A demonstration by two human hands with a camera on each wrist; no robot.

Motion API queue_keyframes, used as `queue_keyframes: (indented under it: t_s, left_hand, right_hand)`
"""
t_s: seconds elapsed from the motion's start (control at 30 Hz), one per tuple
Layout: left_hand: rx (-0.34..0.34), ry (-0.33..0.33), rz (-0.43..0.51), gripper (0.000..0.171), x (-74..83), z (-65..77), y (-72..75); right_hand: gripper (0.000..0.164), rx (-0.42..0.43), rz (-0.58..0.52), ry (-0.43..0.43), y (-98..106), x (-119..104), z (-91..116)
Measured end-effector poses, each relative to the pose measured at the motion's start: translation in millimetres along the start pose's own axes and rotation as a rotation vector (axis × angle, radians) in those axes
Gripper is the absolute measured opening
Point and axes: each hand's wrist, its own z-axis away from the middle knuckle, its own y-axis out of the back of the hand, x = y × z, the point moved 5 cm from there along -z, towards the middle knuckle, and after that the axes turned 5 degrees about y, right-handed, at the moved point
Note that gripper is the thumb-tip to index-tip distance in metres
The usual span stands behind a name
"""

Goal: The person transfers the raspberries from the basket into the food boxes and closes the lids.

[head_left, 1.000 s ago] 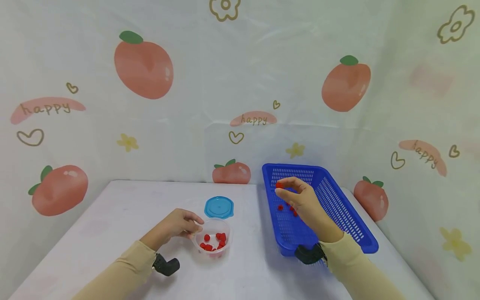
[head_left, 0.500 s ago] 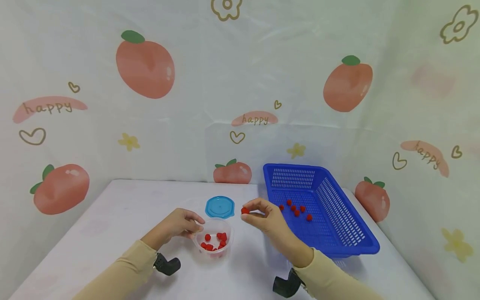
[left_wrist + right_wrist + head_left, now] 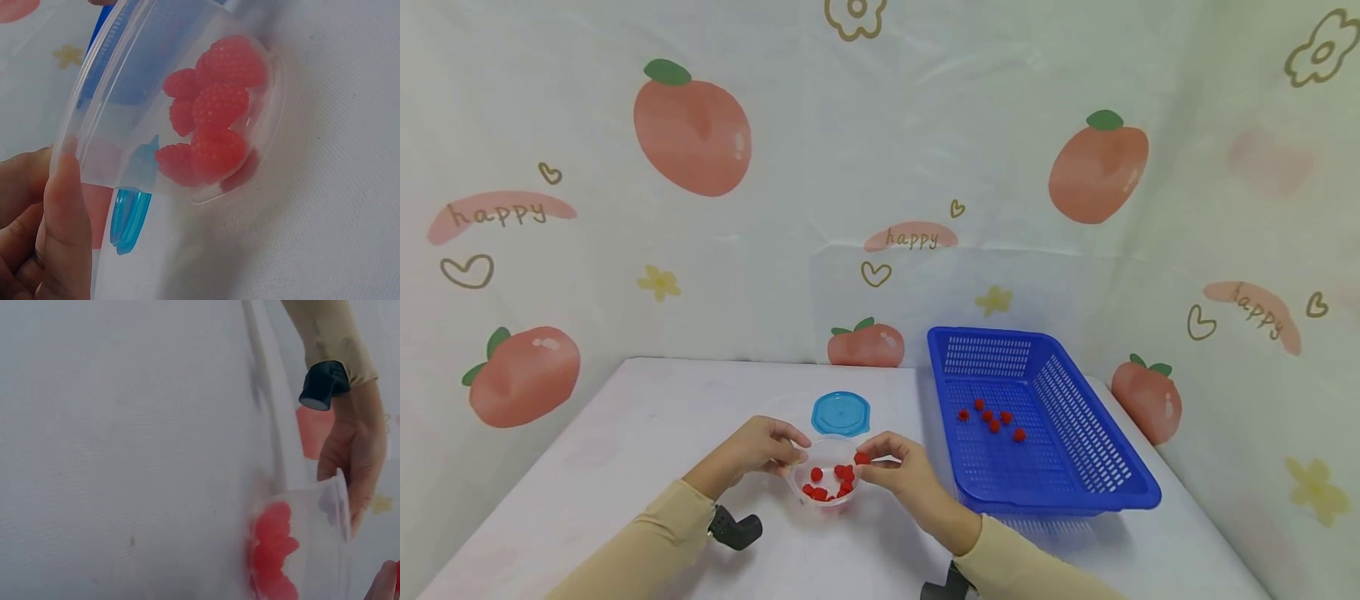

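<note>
My left hand (image 3: 760,448) pinches the left rim of a clear plastic tub (image 3: 805,485) standing on the table. Several raspberries (image 3: 220,105) lie at the bottom of the tub, seen through its wall in the left wrist view. At the tub's right rim, my right hand (image 3: 904,475) pinches one raspberry (image 3: 862,458) between thumb and fingertips. In the right wrist view only a fingertip and a sliver of that red berry show at the lower right corner. Behind the tub lies a blue lid (image 3: 841,413), flat on the table.
A blue perforated basket (image 3: 1060,492) stands on the right of the white table (image 3: 700,400), with several raspberries (image 3: 994,425) scattered on its floor. A printed cloth backdrop (image 3: 760,275) rises behind the table's far edge.
My right hand has come from above the basket leftward and down to the tub's rim, carrying the raspberry. The left hand has stayed on the tub.
</note>
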Motion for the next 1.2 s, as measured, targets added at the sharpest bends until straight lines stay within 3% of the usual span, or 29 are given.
queue_keyframes:
  t_s: [0.27,1.2]
  left_hand:
    - [-0.001,0.001,0.001,0.021,1.8,0.1,-0.6]
    - [0.034,0.029,-0.010,0.021,-2.0,-1.5,-0.6]
  right_hand:
    - [0.024,0.033,0.088,-0.031,-1.0,10.8,-2.2]
    - [0.023,0.030,0.131,-0.031,-7.1,8.9,-2.3]
